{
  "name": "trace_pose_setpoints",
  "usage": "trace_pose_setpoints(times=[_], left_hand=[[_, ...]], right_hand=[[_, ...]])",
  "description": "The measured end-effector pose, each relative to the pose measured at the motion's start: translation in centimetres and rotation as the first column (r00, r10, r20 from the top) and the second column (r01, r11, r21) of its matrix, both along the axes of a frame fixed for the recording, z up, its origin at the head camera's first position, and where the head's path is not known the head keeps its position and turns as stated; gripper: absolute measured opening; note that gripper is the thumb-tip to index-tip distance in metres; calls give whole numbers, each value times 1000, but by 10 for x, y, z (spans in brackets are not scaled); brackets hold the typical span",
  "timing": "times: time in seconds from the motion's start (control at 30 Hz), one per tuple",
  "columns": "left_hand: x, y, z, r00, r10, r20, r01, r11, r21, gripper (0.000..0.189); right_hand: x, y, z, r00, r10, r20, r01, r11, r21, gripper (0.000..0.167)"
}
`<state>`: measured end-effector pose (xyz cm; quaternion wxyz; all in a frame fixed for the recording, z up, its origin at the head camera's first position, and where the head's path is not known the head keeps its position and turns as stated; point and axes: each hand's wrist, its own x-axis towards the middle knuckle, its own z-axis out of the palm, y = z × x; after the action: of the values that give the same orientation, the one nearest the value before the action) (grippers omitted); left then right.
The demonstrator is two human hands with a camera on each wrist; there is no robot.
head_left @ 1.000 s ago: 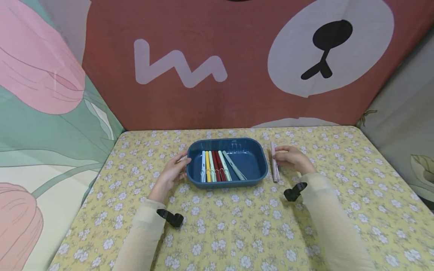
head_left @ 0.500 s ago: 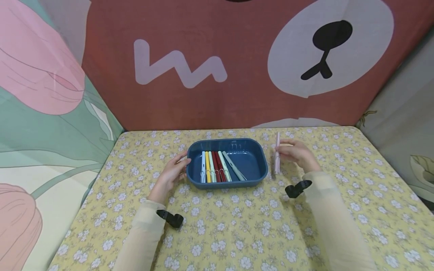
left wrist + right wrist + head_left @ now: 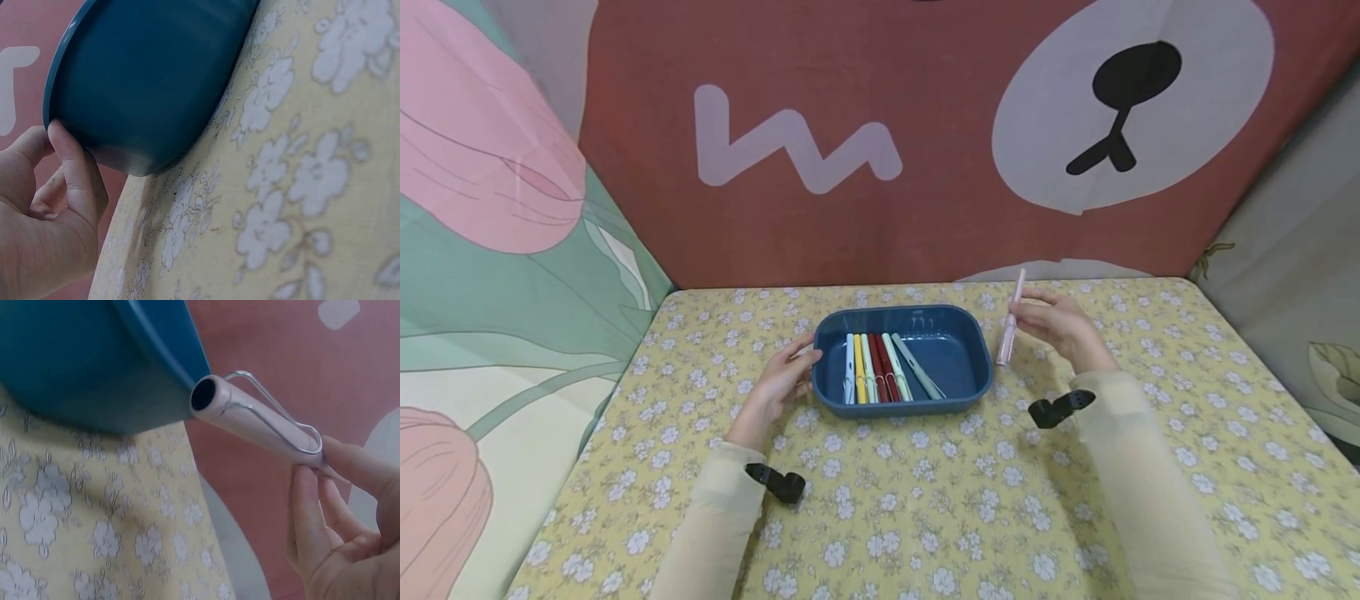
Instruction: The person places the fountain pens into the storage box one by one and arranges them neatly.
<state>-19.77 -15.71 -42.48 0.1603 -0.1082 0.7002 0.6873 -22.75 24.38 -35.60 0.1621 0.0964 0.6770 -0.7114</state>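
Note:
My right hand (image 3: pixel 1066 327) pinches a pale pink pen (image 3: pixel 1008 336) between thumb and fingers, raised above the table just right of a dark blue tray (image 3: pixel 904 409). In the right wrist view the pen's wire clip (image 3: pixel 275 403) and round dark end point toward the tray. My left hand (image 3: pixel 773 387) holds the tray's left rim, with thumb and finger at its edge in the left wrist view. Inside the tray, pens lie side by side on the left: light blue (image 3: pixel 849 371), yellow (image 3: pixel 860 371), pale green and dark red ones (image 3: pixel 887 368). A grey-green pen (image 3: pixel 917 367) slants beside them.
A yellow floral cloth (image 3: pixel 880 500) covers the table. Behind its far edge hangs a reddish-brown fabric backdrop (image 3: pixel 940 225) with a cartoon face. Printed fabric (image 3: pixel 535 317) hangs at the left, and more at the right. A black wrist camera (image 3: pixel 775 483) sits on each sleeve.
My right hand has lifted the pink pen up and away from the table beside the tray, and the pen's lower end has swung toward the tray. The left hand and tray have stayed put.

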Motion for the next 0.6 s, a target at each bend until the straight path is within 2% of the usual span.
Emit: trace_pose_setpoints(times=[0.1,0.27,0.4,0.6], left_hand=[[-1,0,0,1000,-3,5,3,1000,4,54],[-2,-1,0,1000,-8,11,8,1000,12,56],[-2,0,-1,1000,-7,6,7,1000,4,55],[0,0,0,1000,1,-3,-1,1000,-6,53]], right_hand=[[0,-6,4,1000,-2,-3,2,1000,-19,53],[-1,-19,6,1000,5,-24,-5,1000,-16,51],[-2,-31,3,999,27,-38,-26,999,35,49],[-5,-51,-5,994,87,-62,-79,989,128,56]])
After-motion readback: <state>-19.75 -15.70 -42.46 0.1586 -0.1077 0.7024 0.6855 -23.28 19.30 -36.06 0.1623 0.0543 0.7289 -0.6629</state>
